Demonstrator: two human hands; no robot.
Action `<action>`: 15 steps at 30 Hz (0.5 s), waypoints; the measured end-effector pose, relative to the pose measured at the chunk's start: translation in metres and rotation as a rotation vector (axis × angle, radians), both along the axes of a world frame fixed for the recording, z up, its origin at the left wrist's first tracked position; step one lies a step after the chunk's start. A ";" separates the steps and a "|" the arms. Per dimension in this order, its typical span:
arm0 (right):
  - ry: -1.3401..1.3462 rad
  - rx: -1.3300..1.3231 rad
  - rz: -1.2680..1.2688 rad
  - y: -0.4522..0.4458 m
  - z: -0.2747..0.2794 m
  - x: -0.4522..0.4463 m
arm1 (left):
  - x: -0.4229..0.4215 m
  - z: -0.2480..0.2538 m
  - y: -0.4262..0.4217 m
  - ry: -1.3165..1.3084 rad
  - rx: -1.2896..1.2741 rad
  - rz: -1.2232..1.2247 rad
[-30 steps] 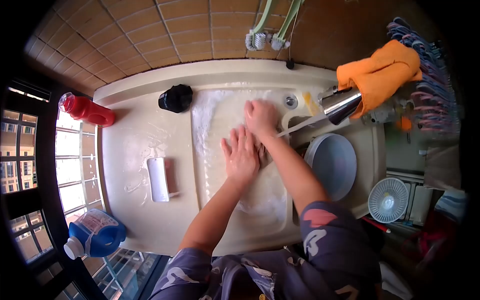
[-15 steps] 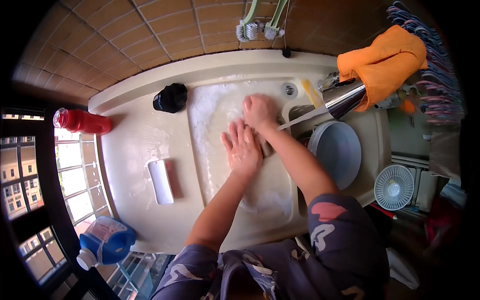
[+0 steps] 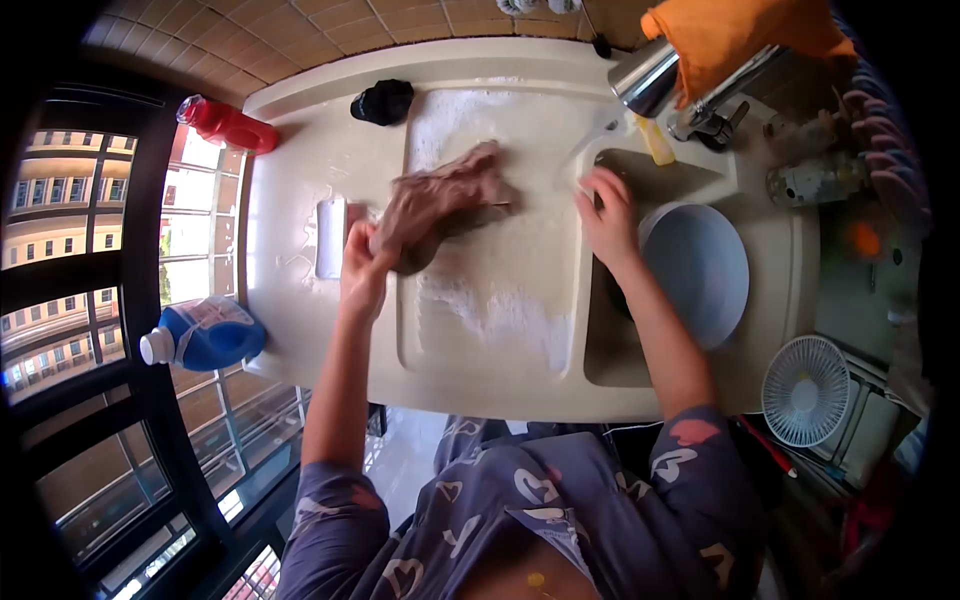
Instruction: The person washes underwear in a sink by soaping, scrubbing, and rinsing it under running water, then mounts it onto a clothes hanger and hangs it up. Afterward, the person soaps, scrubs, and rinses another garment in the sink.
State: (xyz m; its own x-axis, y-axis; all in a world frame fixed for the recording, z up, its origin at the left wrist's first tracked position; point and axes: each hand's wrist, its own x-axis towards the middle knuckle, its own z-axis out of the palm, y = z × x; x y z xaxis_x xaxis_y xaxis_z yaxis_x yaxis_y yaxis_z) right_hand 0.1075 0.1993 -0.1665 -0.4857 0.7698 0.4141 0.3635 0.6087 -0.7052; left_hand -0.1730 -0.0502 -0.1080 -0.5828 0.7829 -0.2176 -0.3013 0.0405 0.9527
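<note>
My left hand (image 3: 365, 268) is closed on one end of a wet, brownish-pink cloth (image 3: 445, 195), lifted and stretched out bunched over the shallow washing area of the sink (image 3: 500, 260). The cloth is a little blurred, and its kind of garment or towel cannot be made out. My right hand (image 3: 608, 212) hangs over the divider with fingers apart and slightly bent, holding nothing. Just right of it, a round pale basin (image 3: 700, 275) sits in the deeper compartment. Soap suds (image 3: 530, 325) lie on the washing surface.
Around the sink are a black cloth item (image 3: 383, 102), a white soap dish (image 3: 330, 238), a red bottle (image 3: 228, 125) and a blue jug (image 3: 210, 333). An orange cloth (image 3: 745, 40) drapes over the metal faucet (image 3: 645, 78). A small fan (image 3: 806, 391) stands at right.
Both hands were pressed together on the cloth in the washing area. Now my left hand has pulled the cloth up and left, while my right hand has let go and moved right. The view shifted.
</note>
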 end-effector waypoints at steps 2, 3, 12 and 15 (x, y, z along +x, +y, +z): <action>-0.005 -0.006 -0.090 -0.038 -0.003 0.060 | 0.015 -0.012 -0.058 0.144 -0.121 -0.150; -0.052 0.011 -0.125 -0.053 -0.002 0.090 | 0.024 -0.031 -0.088 0.203 -0.217 -0.165; -0.493 -0.046 -0.205 -0.121 0.014 0.236 | 0.168 -0.032 -0.020 1.324 -0.415 -0.555; -0.490 -0.066 -0.197 -0.120 0.017 0.228 | 0.167 -0.037 0.087 1.344 -0.370 -0.452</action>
State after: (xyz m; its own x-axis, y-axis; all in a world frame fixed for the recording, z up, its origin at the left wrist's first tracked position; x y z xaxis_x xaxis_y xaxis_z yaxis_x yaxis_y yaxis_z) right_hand 0.3353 0.0795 -0.1493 -0.4541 0.8825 0.1226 0.7628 0.4562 -0.4583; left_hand -0.0064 0.0366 -0.1448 -0.2304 0.9715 0.0550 0.8906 0.1878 0.4143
